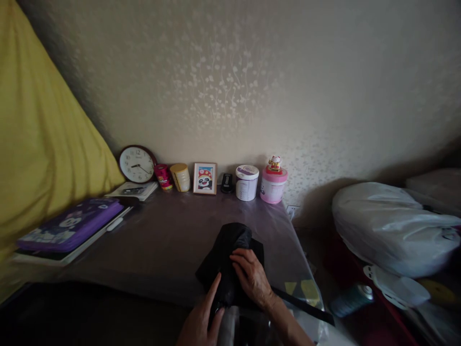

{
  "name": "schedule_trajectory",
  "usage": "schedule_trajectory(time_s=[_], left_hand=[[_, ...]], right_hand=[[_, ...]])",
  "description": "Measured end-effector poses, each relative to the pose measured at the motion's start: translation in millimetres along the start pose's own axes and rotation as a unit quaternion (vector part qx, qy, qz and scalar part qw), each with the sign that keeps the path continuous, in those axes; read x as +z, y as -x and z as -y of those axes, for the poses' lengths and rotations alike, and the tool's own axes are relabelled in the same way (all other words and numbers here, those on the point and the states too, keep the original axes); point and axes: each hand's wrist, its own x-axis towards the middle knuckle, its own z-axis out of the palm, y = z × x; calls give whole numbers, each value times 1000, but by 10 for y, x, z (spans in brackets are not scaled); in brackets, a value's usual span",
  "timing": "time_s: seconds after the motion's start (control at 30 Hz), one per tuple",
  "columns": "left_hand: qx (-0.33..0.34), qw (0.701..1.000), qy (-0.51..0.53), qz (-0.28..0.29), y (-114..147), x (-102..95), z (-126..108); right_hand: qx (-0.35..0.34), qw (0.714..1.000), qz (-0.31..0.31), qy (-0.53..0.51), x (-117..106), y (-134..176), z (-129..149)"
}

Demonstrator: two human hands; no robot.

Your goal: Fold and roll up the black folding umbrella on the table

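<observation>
A black fabric item (pixel 230 238) lies bunched at the table's front edge, with loose folds and corners spreading out to both sides. I cannot make out its exact kind. My right hand (pixel 252 276) presses on its upper right side, fingers curled together over the cloth. Lower down, my left hand (pixel 201 312) holds the near end, with index finger and thumb around it and a small shiny part showing between them. The left hand's other fingers are hidden. A black strap (pixel 306 305) runs out to the right from beneath my right forearm.
Along the wall stand a clock (pixel 137 164), a magenta can (pixel 163 177), a yellow-lidded jar (pixel 180 178), a panda picture (pixel 205 178), and white (pixel 247 183) and pink (pixel 273 187) tubs. A purple case (pixel 72 226) lies left. Right of the table are a white bag (pixel 389 226) and a spray can (pixel 353 299).
</observation>
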Motion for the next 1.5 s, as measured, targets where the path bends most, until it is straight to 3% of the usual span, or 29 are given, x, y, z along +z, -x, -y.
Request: schedule_trajectory(time_s=[0.3,0.43,0.53,0.63,0.77,0.87,1.07,1.17,1.3,1.4,1.5], left_hand=[[-41,999,28,4,3,-5,13],[-49,998,33,-6,15,-7,10],[-41,999,29,0,10,-11,13],[-49,998,25,8,6,-11,13],[-74,997,21,-4,18,-10,15],[-66,998,19,2,25,-12,28],[-59,998,29,2,22,7,85],[-71,997,23,-6,29,11,97],[-67,997,31,-5,41,-8,75],[-68,997,48,-6,46,-11,69],[-84,995,57,-12,48,13,98]], right_hand=[[31,994,-46,97,28,-423,-740],[46,992,-79,92,-23,-387,-668],[9,998,-29,47,7,-286,-529],[10,998,2,59,53,-268,-565],[90,991,-64,79,-26,-339,-756],[110,989,-90,42,-124,-301,-709],[42,999,-16,-2,37,-145,-601],[93,992,-76,30,96,-180,-802],[192,973,-118,50,-79,-145,-1013],[276,952,-116,70,-266,-9,-1048],[369,926,-63,47,-368,102,-1021]])
